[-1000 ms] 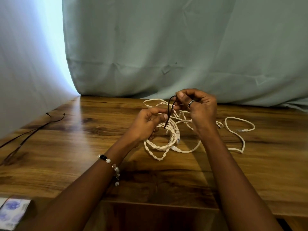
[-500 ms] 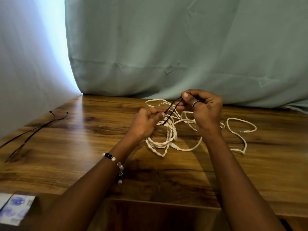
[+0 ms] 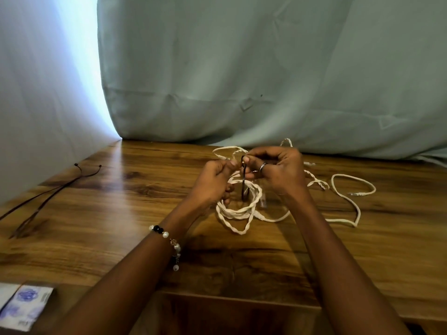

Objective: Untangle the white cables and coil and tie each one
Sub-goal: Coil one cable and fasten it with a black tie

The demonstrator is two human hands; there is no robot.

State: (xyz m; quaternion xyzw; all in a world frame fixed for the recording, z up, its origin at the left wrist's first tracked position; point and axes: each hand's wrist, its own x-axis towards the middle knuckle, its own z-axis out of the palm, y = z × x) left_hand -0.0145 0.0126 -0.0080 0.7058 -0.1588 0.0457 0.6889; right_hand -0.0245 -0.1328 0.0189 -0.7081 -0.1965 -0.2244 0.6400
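Note:
A coil of twisted white cable [image 3: 238,210] lies on the wooden table [image 3: 121,213] below my hands. Another loose white cable [image 3: 348,197] trails off to the right. My left hand [image 3: 214,182] and my right hand [image 3: 278,170] are raised close together over the coil. Between their fingertips they pinch a thin dark tie cord [image 3: 243,182] that hangs down through the coil. My left hand's fingers also curl around part of the coil. My right hand wears a ring.
More dark cords [image 3: 48,197] lie at the table's left side. A printed paper packet [image 3: 21,303] sits at the near left corner. A pale green curtain [image 3: 242,68] hangs behind the table.
My hands have drawn closer together. The dark cord, slanted between them before, now hangs nearly straight down into the coil.

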